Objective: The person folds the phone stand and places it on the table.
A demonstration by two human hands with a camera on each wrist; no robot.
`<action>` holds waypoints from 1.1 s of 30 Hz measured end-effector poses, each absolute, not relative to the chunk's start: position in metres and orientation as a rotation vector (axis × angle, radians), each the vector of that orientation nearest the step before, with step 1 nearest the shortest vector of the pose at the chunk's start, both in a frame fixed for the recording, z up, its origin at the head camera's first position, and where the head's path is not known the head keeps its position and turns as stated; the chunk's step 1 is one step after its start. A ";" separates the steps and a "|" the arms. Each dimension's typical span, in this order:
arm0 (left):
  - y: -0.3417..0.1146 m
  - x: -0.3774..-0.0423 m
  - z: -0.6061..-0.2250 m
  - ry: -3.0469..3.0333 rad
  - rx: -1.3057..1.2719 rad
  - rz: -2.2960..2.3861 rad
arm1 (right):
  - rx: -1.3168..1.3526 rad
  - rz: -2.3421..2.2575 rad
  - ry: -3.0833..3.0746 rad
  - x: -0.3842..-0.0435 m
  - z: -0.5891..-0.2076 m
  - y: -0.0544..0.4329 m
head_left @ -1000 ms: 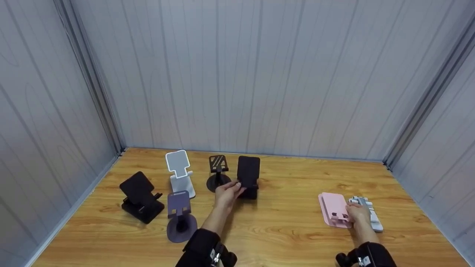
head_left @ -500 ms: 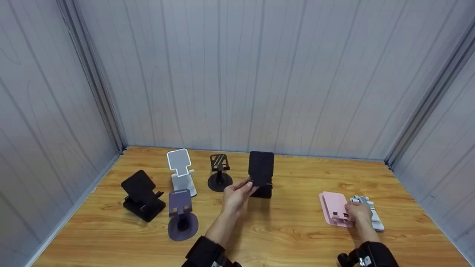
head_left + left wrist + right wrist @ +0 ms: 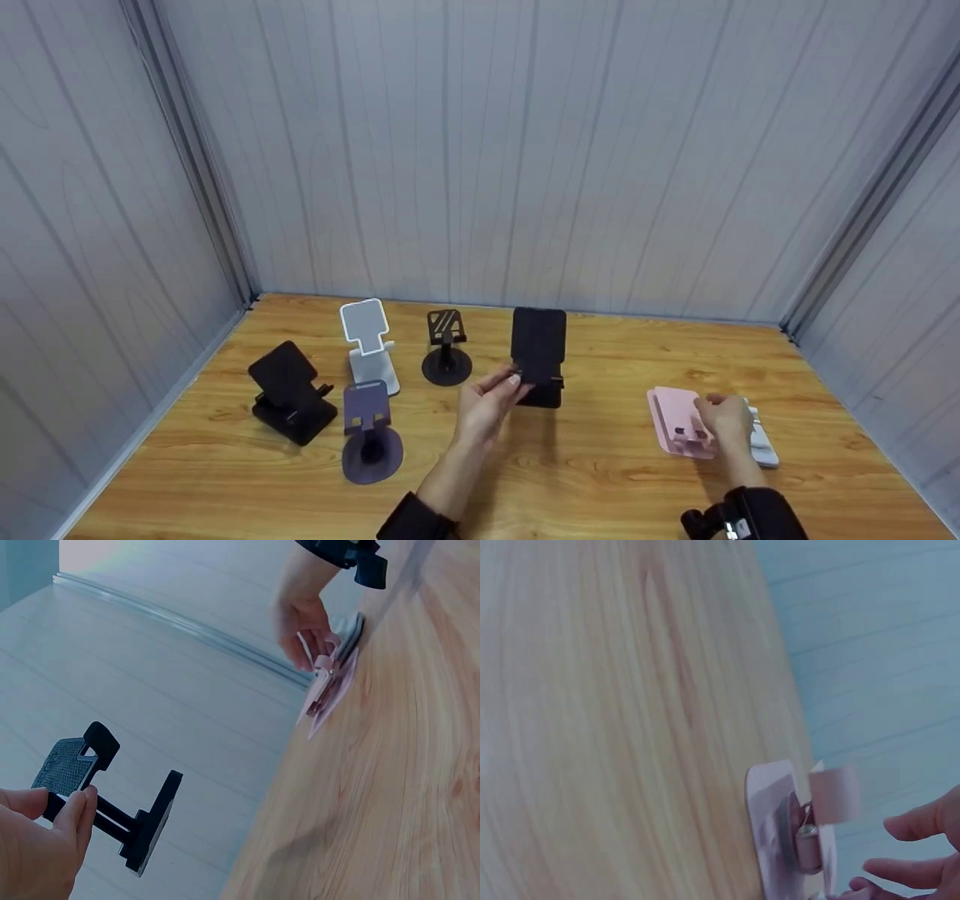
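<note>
My left hand (image 3: pixel 482 411) pinches a black phone stand (image 3: pixel 538 336) by its lower lip, thumb against fingers. The left wrist view shows its base (image 3: pixel 154 825) raised above the tabletop, where a shadow falls. My right hand (image 3: pixel 726 421) hovers over the right edge of a folded pink phone stand (image 3: pixel 675 409). In the right wrist view the fingers (image 3: pixel 922 825) are spread loosely beside the pink stand's hinge (image 3: pixel 808 844), gripping nothing. A folded white and grey phone stand (image 3: pixel 762 445) lies just right of the pink one, partly hidden by the right hand.
On the wooden table's left half stand a second black phone stand (image 3: pixel 285 375), a white one (image 3: pixel 371 369), a purple one (image 3: pixel 367 409) and a small black round-based one (image 3: pixel 447 365). Pale panel walls (image 3: pixel 480 150) enclose the back and sides.
My left hand has carried the black phone stand to the right, away from the round-based one. My right hand's fingers have lifted slightly off the pink stand's edge.
</note>
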State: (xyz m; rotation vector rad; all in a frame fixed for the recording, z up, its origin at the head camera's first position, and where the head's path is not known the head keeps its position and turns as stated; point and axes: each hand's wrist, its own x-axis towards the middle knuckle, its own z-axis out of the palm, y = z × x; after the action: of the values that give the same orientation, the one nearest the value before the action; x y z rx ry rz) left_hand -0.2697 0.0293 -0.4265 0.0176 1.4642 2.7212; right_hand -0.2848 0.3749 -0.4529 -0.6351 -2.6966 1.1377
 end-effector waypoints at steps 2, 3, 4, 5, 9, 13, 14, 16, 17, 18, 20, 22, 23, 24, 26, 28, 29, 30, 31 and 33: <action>0.030 -0.267 -0.427 1.460 0.027 2.729 | -0.582 1.100 -2.631 -0.283 -0.451 0.367; 0.030 -0.265 -0.427 1.458 0.032 2.732 | -0.557 1.099 -2.593 -0.283 -0.451 0.362; 0.030 -0.263 -0.427 1.458 0.038 2.735 | -0.528 1.119 -2.563 -0.282 -0.450 0.357; 0.031 -0.261 -0.428 1.458 0.046 2.738 | -0.494 1.144 -2.534 -0.281 -0.450 0.352; 0.033 -0.254 -0.428 1.462 0.067 2.739 | -0.328 1.329 -2.467 -0.276 -0.449 0.326; 0.035 -0.248 -0.428 1.449 0.059 2.737 | -0.222 1.564 -2.449 -0.270 -0.447 0.296; 0.036 -0.246 -0.428 1.439 0.055 2.736 | -0.211 1.632 -2.445 -0.268 -0.447 0.289; 0.037 -0.243 -0.428 1.424 0.047 2.732 | -0.180 1.778 -2.438 -0.265 -0.446 0.277; 0.038 -0.242 -0.428 1.417 0.043 2.728 | -0.156 1.846 -2.443 -0.264 -0.446 0.273; 0.039 -0.241 -0.428 1.411 0.040 2.724 | -0.127 1.927 -2.441 -0.262 -0.446 0.269; 0.040 -0.239 -0.429 1.405 0.034 2.716 | -0.052 2.062 -2.445 -0.258 -0.445 0.264; 0.041 -0.238 -0.430 1.405 0.035 2.711 | 0.021 2.157 -2.453 -0.254 -0.445 0.260; 0.042 -0.238 -0.430 1.408 0.038 2.709 | 0.053 2.195 -2.448 -0.253 -0.445 0.258; 0.042 -0.237 -0.431 1.410 0.041 2.708 | 0.082 2.226 -2.443 -0.252 -0.446 0.256; 0.043 -0.236 -0.431 1.406 0.042 2.708 | 0.124 2.275 -2.422 -0.250 -0.447 0.251; 0.044 -0.235 -0.432 1.402 0.040 2.702 | 0.157 2.310 -2.407 -0.248 -0.449 0.247; 0.045 -0.234 -0.433 1.401 0.040 2.698 | 0.163 2.327 -2.397 -0.247 -0.450 0.245; 0.046 -0.233 -0.433 1.394 0.037 2.695 | 0.167 2.337 -2.388 -0.246 -0.451 0.243; 0.046 -0.233 -0.433 1.387 0.034 2.692 | 0.161 2.347 -2.377 -0.245 -0.452 0.241; 0.047 -0.231 -0.434 1.379 0.031 2.682 | 0.146 2.357 -2.361 -0.245 -0.453 0.237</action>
State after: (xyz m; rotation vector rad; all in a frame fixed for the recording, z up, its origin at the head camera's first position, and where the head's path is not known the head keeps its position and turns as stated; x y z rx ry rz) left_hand -0.2310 0.0471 -0.4344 0.0306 1.3793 2.6823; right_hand -0.2448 0.2373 -0.4532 0.1459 -2.3613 2.3575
